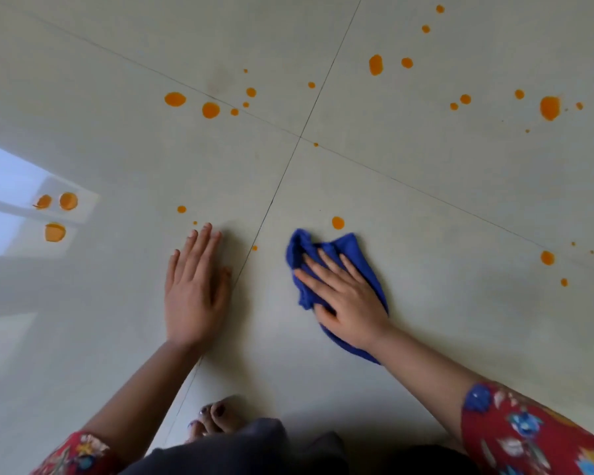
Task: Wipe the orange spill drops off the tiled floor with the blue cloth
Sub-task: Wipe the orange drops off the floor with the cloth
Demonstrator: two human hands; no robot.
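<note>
Fingers (326,265) of the right hand (348,303) lie straight and a little spread, pressing flat on the crumpled dark blue cloth (306,241); they do not curl round it. This cloth sits on the pale glossy tiled floor (443,320), a little right of the frame's centre. Its upper edge is just below a round orange drop (337,222), with a narrow strip of tile between them. The left hand (194,296) rests flat on the floor left of centre, its fingers straight, holding nothing. Between the two hands runs a dark grout line (268,210), and a tiny orange dot (254,248) lies just beside it. A small orange spot (181,209) sits near the left fingertips, above them. Three larger orange blots (55,232) lie at the left edge, in a bright window reflection (4,180). An upper orange cluster (210,110) in the upper middle and a big orange splash (550,108) at the upper right are well apart from the cloth. A right-side orange drop (547,258) is at the right edge. Bare tile lies open between it and the cloth. At the bottom edge show a bare foot (216,416) and a red flowered sleeve (528,437).
</note>
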